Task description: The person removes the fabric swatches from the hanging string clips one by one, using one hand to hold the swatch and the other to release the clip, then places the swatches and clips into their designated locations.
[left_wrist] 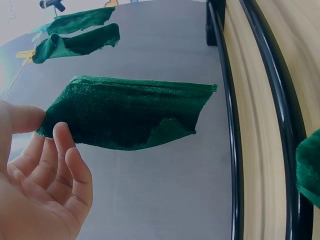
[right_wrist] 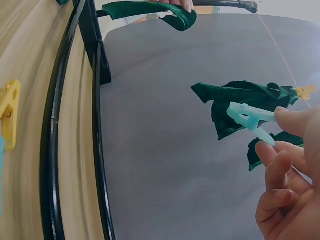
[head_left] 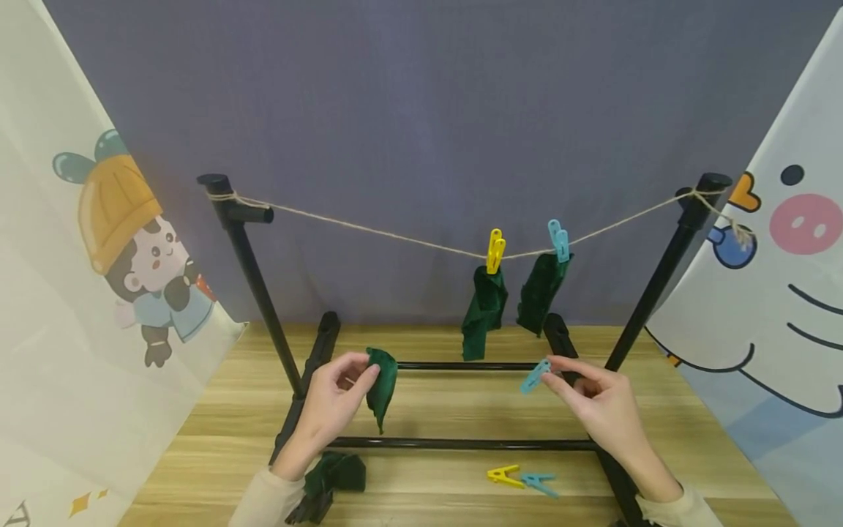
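Observation:
My left hand (head_left: 339, 399) pinches a green cloth piece (head_left: 381, 388) by its top edge, and the cloth hangs down from thumb and fingers. In the left wrist view the same cloth (left_wrist: 130, 112) spreads out from the fingertips. My right hand (head_left: 596, 402) pinches a light blue clothespin (head_left: 536, 376) by its handle ends; the right wrist view shows this clothespin (right_wrist: 250, 116) between thumb and fingers, touching no cloth. On the string (head_left: 369, 230), a yellow clothespin (head_left: 495, 252) and a blue clothespin (head_left: 559, 241) each hold a green cloth (head_left: 484, 315), side by side right of the middle.
A black rack frame (head_left: 257, 293) carries the string between two posts, with low crossbars (head_left: 461, 443) at its base. On the wooden table (head_left: 421, 498) lie more green cloth (head_left: 336, 476) at left, and a yellow clothespin (head_left: 503, 476) beside a blue one (head_left: 540, 482).

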Tool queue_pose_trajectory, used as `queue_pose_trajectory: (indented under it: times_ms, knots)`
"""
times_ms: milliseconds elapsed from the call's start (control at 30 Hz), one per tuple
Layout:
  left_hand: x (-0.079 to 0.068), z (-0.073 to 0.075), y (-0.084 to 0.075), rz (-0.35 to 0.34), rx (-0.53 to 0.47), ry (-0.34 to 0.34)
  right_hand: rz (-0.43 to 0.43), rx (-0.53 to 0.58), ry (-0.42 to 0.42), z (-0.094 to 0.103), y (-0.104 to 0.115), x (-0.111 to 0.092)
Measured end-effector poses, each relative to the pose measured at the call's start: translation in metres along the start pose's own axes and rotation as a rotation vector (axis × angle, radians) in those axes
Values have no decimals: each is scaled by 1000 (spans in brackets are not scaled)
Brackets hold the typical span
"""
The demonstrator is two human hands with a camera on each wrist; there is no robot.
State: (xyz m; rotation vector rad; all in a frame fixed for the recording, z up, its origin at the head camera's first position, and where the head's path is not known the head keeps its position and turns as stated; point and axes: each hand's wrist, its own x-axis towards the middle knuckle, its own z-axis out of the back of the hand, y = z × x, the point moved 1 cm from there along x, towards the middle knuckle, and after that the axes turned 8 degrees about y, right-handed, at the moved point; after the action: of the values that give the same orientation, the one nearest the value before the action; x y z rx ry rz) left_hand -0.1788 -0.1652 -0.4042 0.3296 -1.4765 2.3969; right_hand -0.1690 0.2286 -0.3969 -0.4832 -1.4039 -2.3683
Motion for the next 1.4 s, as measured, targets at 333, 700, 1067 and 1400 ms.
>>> queue_pose_trajectory:
  times_ms: [333,700,1067,1400]
  knots:
    - [-10,2,8,24,10,20,-77,-26,23,1,-9,-10]
    - [-23,3,17,48,33,37,-119,-25,40,0,-22,-21]
    - [-34,5,24,101,35,48,-122,-29,28,-1,-30,-30]
    - [-34,9,28,97,39,63,-125,-12,8,-1,-37,-31]
